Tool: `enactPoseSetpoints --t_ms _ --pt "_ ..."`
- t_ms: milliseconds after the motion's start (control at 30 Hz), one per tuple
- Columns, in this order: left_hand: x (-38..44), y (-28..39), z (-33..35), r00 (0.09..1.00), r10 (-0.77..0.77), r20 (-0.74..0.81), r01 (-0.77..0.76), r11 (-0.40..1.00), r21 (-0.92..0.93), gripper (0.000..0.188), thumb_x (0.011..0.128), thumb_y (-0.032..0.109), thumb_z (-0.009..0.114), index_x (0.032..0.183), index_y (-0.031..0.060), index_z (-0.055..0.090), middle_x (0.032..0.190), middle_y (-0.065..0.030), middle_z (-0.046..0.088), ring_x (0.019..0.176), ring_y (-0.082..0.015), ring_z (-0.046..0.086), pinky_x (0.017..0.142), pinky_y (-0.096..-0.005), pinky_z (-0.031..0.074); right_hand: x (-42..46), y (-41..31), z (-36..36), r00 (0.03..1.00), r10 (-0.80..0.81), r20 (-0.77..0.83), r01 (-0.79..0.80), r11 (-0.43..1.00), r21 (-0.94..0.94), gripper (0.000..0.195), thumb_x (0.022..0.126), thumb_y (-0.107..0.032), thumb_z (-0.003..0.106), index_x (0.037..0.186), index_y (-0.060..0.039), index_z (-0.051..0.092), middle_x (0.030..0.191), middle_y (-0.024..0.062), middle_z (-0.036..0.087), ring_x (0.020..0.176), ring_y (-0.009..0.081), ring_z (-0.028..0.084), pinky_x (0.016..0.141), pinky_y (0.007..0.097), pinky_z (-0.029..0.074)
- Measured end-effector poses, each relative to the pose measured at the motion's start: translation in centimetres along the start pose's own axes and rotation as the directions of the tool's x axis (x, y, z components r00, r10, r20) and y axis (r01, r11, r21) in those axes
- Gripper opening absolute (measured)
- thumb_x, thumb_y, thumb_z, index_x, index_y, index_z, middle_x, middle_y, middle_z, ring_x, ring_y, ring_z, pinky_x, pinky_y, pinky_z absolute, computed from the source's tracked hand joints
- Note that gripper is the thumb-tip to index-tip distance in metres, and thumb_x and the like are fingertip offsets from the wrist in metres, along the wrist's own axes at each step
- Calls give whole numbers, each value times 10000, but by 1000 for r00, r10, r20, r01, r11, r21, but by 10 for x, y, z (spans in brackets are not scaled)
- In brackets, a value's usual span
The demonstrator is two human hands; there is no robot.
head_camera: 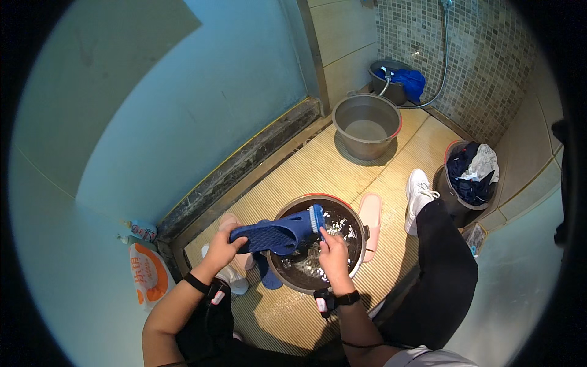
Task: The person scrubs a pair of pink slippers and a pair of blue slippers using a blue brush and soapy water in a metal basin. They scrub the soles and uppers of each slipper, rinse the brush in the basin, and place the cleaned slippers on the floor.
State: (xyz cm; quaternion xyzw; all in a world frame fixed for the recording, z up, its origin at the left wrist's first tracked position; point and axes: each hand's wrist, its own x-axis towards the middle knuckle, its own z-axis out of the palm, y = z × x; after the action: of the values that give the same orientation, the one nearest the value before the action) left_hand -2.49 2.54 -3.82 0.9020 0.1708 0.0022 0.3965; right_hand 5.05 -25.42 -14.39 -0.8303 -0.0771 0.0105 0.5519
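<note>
My left hand [223, 248] grips the heel end of a blue plastic slipper [270, 236], tilted over a dark bucket [293, 285] of water. In my right hand [334, 257] is a blue scrub brush [317, 219] with white bristles. Its bristles meet the toe end of the slipper, or lie very close to it. Light glints on the water [309, 266] below, which looks rippled. Another blue slipper [267, 273] is on the floor at the bucket's left side, partly hidden by the bucket and the held slipper.
Pink slippers [370, 220] flank the bucket. Farther off stands a grey bucket [367, 124] of water, before a bucket with blue cloth [410, 82] and a shower hose [445, 59]. Dark and white clothes [472, 172] fill a bucket at right. Bottles [142, 229] and a printed bag [149, 275] stand left.
</note>
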Motion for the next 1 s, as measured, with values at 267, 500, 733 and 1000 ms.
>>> enactPoseSetpoints --t_ms 267,500,733,1000 --pt "5 -1 1 959 -58 -277 138 951 278 453 837 119 742 1208 -31 529 1061 -238 627 992 -382 618 895 -420 489 -18 -24 15 989 -96 114 86 992 90 394 898 -41 617 1289 -85 650 965 170 585 884 368 612 807 419 513" --pt "6 25 30 858 499 -121 -330 717 614 345 774 87 706 1101 12 625 1076 -183 600 1034 -386 533 895 -464 420 -28 -34 27 982 -147 121 149 989 -7 422 901 -50 624 1320 -93 626 1084 204 576 936 394 615 818 438 524" --pt "28 24 93 998 24 -61 -22 999 23 285 948 236 638 882 -40 614 751 -216 617 661 -360 575 648 -422 464 -29 -40 27 976 -209 55 211 977 -40 403 872 -27 640 1264 -117 672 1006 187 594 886 373 617 785 430 524" --pt "34 1 88 989 -58 133 103 925 -366 198 1004 122 572 903 -35 639 767 -21 658 696 -97 544 648 -307 465 -9 7 9 990 122 68 -88 924 -372 491 833 2 600 1322 -46 604 1038 226 566 993 413 575 899 473 483"
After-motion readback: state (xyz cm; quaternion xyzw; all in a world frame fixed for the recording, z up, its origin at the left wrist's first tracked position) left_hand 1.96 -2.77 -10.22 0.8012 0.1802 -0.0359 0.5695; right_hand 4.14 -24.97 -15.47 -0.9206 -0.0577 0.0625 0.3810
